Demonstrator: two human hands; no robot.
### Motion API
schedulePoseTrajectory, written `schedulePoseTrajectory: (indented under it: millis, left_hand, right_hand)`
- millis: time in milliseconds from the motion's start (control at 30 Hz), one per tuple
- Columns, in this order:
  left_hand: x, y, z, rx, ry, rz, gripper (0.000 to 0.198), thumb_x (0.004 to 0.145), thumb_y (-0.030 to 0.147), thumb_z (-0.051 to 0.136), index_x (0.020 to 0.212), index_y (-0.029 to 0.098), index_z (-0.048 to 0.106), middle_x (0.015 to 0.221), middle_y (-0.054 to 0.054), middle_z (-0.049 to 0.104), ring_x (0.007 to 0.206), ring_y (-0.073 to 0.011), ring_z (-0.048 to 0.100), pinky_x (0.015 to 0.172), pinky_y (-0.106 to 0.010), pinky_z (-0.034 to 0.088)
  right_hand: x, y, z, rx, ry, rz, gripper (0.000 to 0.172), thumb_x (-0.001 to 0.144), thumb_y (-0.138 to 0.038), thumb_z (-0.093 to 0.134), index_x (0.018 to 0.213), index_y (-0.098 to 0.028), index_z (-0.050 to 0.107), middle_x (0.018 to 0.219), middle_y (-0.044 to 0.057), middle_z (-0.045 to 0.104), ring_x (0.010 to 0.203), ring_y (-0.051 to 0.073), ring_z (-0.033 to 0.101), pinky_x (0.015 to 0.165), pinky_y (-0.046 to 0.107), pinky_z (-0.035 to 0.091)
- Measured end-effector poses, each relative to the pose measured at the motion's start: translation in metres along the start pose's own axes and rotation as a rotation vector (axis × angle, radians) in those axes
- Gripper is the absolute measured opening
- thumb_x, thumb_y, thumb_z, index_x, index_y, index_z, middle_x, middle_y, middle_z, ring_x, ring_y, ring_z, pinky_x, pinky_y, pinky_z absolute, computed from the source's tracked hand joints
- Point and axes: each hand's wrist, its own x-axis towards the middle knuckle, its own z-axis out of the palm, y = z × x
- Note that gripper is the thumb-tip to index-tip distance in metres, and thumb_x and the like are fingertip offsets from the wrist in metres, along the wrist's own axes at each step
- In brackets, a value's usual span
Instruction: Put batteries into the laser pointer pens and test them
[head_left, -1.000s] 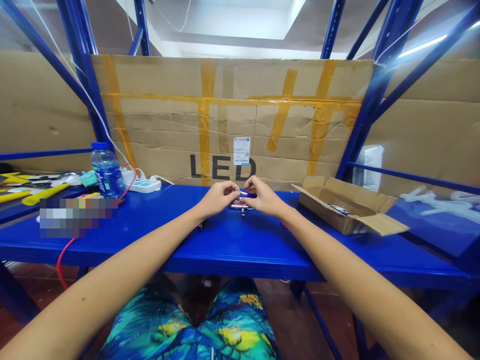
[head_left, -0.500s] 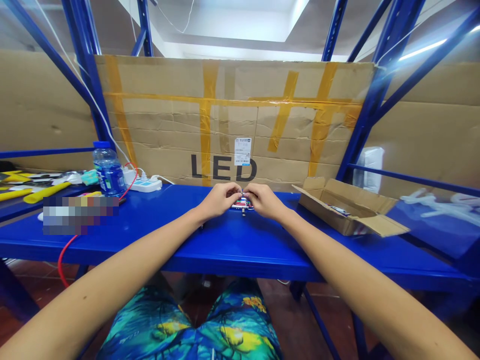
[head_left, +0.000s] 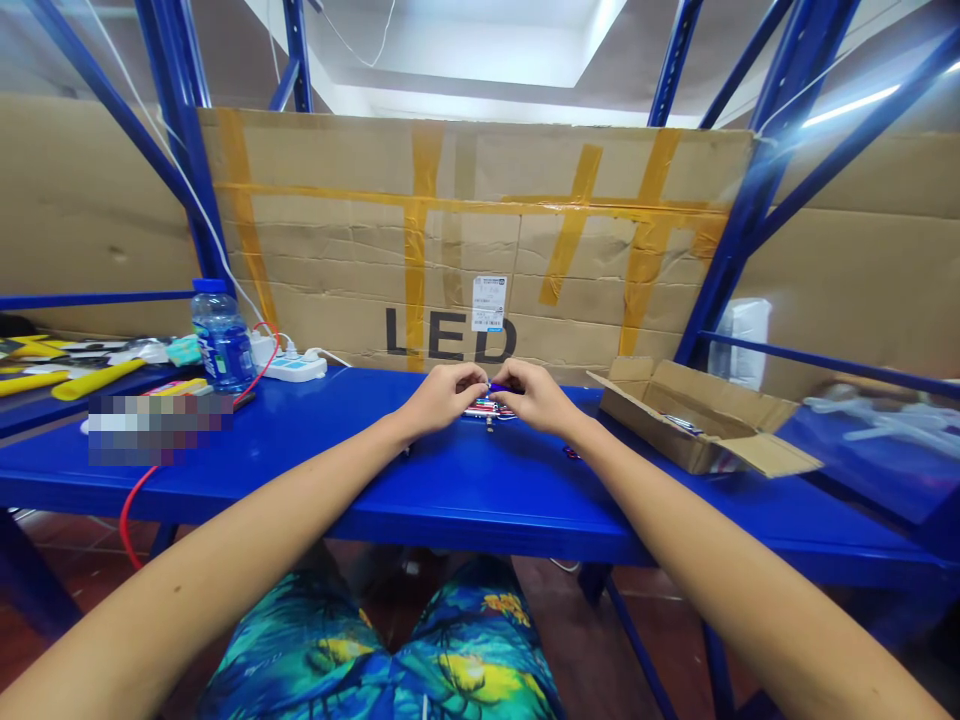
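Over the far middle of the blue table, my two hands meet with fingertips nearly touching. My right hand is closed in a pinch on a slim dark-blue, pen-like piece. The fingers of my left hand are pinched at the other end of that piece; what lies in them is too small to make out. Just below the fingers lie several slim red, white and dark parts, partly covered by my hands. A small metallic bit shows in front of them.
An open cardboard box with slim pieces inside stands at right. On the left are a blue-capped bottle, a white power strip, a red cable and yellow-handled tools. Small dark-red parts lie by my right wrist.
The dark-blue piece now shows between my hands, where a smaller bit was before. Small dark-red parts have come into sight by my right wrist. The view has shifted slightly.
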Motion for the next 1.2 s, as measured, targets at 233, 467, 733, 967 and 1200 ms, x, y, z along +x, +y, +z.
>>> schedulePoseTrajectory:
  millis: [233,467,733,967,1200]
  left_hand:
    - [0.0,-0.002,0.001,0.159,-0.014,0.091,0.011,0.085,0.022,0.056,0.084,0.015,0.064,0.069,0.0,0.061,0.063,-0.0115,0.049,0.061,-0.024,0.036]
    - [-0.001,-0.006,0.003,0.143,-0.029,0.07,0.01,0.084,0.022,0.055,0.084,0.015,0.063,0.071,-0.001,0.063,0.063,-0.012,0.051,0.061,-0.025,0.038]
    - [0.009,-0.001,-0.011,-0.285,0.239,-0.082,0.012,0.075,0.024,0.064,0.072,0.014,0.058,0.092,-0.01,0.072,0.082,-0.0173,0.065,0.081,-0.033,0.05]
    - [0.018,-0.011,-0.015,-0.682,0.442,-0.263,0.012,0.069,0.019,0.06,0.068,0.015,0.049,0.074,-0.007,0.072,0.071,-0.0184,0.069,0.074,-0.038,0.055]
    - [0.019,-0.012,-0.014,-0.686,0.473,-0.318,0.006,0.075,0.014,0.058,0.077,0.014,0.052,0.072,-0.006,0.07,0.07,-0.0184,0.069,0.071,-0.037,0.057]
  right_hand:
    - [0.0,-0.004,-0.004,-0.082,-0.075,-0.036,0.008,0.079,-0.014,0.057,0.075,-0.016,0.063,0.074,0.005,0.065,0.071,0.017,0.057,0.068,0.029,0.041]
    - [0.003,-0.005,-0.001,0.054,-0.198,0.107,0.017,0.084,-0.023,0.053,0.077,-0.014,0.066,0.061,0.003,0.064,0.06,0.015,0.057,0.061,0.027,0.043]
    - [0.004,0.007,-0.062,-0.201,-0.02,0.424,0.035,0.091,-0.038,0.045,0.082,-0.012,0.067,0.076,0.009,0.068,0.067,0.017,0.06,0.066,0.028,0.045]
    - [-0.014,0.007,-0.087,-0.584,-0.749,0.826,0.026,0.077,-0.032,0.06,0.062,-0.013,0.07,0.05,0.004,0.054,0.048,0.015,0.049,0.056,0.03,0.037]
    - [-0.011,0.006,-0.061,-0.62,-0.829,0.801,0.018,0.066,-0.03,0.07,0.056,-0.016,0.063,0.057,0.004,0.059,0.056,0.017,0.055,0.055,0.03,0.039]
